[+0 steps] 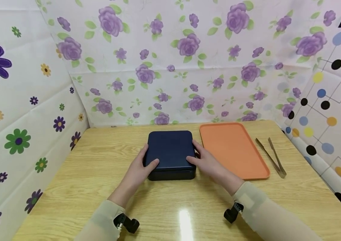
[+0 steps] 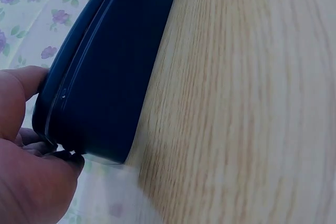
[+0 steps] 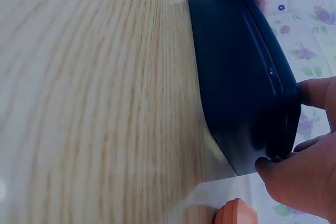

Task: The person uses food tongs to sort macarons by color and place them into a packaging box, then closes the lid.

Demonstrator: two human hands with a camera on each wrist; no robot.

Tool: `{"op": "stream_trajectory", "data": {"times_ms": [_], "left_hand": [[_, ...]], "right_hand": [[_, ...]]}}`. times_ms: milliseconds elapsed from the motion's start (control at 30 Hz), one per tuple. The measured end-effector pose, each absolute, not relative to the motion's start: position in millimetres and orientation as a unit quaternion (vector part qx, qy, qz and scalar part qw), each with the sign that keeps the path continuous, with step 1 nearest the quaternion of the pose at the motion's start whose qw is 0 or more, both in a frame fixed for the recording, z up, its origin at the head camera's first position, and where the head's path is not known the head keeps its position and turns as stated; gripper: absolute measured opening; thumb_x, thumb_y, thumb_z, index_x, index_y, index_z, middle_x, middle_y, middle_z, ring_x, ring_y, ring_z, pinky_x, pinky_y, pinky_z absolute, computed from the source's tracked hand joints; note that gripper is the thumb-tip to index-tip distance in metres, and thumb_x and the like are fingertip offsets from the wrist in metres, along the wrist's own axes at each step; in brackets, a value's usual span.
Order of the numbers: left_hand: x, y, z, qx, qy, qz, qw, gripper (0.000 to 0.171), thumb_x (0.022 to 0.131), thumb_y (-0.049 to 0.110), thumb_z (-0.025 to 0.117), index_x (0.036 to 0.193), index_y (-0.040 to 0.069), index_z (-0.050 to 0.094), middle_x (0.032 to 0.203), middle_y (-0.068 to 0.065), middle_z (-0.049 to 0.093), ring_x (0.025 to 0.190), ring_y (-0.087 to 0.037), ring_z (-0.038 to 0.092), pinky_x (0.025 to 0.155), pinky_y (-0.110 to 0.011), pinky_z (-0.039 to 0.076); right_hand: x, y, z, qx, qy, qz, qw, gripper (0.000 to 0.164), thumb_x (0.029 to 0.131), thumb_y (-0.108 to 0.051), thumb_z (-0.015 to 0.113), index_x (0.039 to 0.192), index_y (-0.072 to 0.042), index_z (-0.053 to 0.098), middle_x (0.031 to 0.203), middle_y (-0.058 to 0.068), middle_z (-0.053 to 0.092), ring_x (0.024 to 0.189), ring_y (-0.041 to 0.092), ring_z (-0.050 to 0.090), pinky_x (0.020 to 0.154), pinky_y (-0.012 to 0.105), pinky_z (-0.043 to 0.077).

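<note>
A dark blue square tin box (image 1: 170, 150) with its lid on sits on the wooden table, near the middle. My left hand (image 1: 138, 170) grips its left side, thumb on top of the lid and fingers down along the edge. On the opposite side my right hand (image 1: 208, 162) holds it the same way, thumb over the lid's near right corner. Both wrist views show the box (image 2: 105, 66) from the side, with a thin seam between lid and base. The fingertips at the far sides are partly hidden.
An orange tray (image 1: 233, 150) lies flat just right of the box. Farther right rest metal tongs (image 1: 272, 159), spread apart. Flowered cloth (image 1: 170, 67) hangs behind the table (image 1: 113, 147), with patterned cloths at both sides.
</note>
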State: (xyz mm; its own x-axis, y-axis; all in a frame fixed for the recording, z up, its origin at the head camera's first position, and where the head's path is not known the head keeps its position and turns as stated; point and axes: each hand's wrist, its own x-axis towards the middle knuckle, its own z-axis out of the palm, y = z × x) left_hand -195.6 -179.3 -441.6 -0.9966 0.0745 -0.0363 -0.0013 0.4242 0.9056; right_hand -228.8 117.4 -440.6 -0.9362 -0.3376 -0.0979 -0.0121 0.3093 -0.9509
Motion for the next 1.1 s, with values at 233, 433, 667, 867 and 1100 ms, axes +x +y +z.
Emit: {"op": "stream_trajectory", "data": {"times_ms": [233,433,667,867,1100], "left_hand": [[-193.9,-179.4,-445.0,0.018,0.851,0.523,0.036,0.092,0.111,0.039,0.072,0.18,0.02,0.015,0.184,-0.011,0.014,0.168,-0.036,0.015,0.133,-0.057,0.02],[-192.2,-178.4,-444.5,0.015,0.852,0.522,0.043,0.091,0.111,0.039,0.071,0.18,0.02,0.015,0.184,-0.012,0.015,0.168,-0.036,0.015,0.133,-0.058,0.02],[-194.0,-179.8,-443.2,0.023,0.87,0.491,0.045,0.09,0.112,0.043,0.069,0.18,0.02,0.015,0.183,-0.012,0.017,0.168,-0.037,0.017,0.133,-0.059,0.02],[-195.5,-183.2,-444.1,0.041,0.876,0.479,0.046,0.091,0.113,0.047,0.066,0.18,0.018,0.012,0.184,-0.011,0.015,0.168,-0.035,0.015,0.133,-0.058,0.019],[-196.4,-186.5,-442.0,0.062,0.889,0.453,0.037,0.089,0.113,0.049,0.064,0.179,0.015,0.016,0.184,-0.009,0.015,0.168,-0.033,0.015,0.133,-0.057,0.02]], "right_hand": [[-227.3,120.4,-441.8,-0.119,0.798,-0.573,0.142,0.092,0.113,-0.029,0.069,0.18,-0.017,0.008,0.184,0.009,0.011,0.167,0.035,0.018,0.131,0.054,0.028],[-224.8,121.4,-440.4,-0.122,0.795,-0.576,0.144,0.092,0.112,-0.027,0.071,0.18,-0.015,0.008,0.184,0.012,0.013,0.167,0.036,0.019,0.13,0.055,0.03],[-225.0,122.8,-442.2,-0.123,0.797,-0.573,0.145,0.092,0.112,-0.028,0.071,0.18,-0.016,0.01,0.184,0.01,0.014,0.167,0.035,0.021,0.129,0.055,0.032],[-227.1,123.3,-441.9,-0.128,0.802,-0.566,0.143,0.092,0.112,-0.032,0.071,0.18,-0.018,0.01,0.184,0.009,0.013,0.167,0.035,0.022,0.13,0.054,0.031],[-227.1,125.0,-436.6,-0.136,0.829,-0.524,0.137,0.094,0.111,-0.04,0.071,0.18,-0.018,0.011,0.185,0.006,0.01,0.167,0.035,0.019,0.131,0.056,0.027]]}}
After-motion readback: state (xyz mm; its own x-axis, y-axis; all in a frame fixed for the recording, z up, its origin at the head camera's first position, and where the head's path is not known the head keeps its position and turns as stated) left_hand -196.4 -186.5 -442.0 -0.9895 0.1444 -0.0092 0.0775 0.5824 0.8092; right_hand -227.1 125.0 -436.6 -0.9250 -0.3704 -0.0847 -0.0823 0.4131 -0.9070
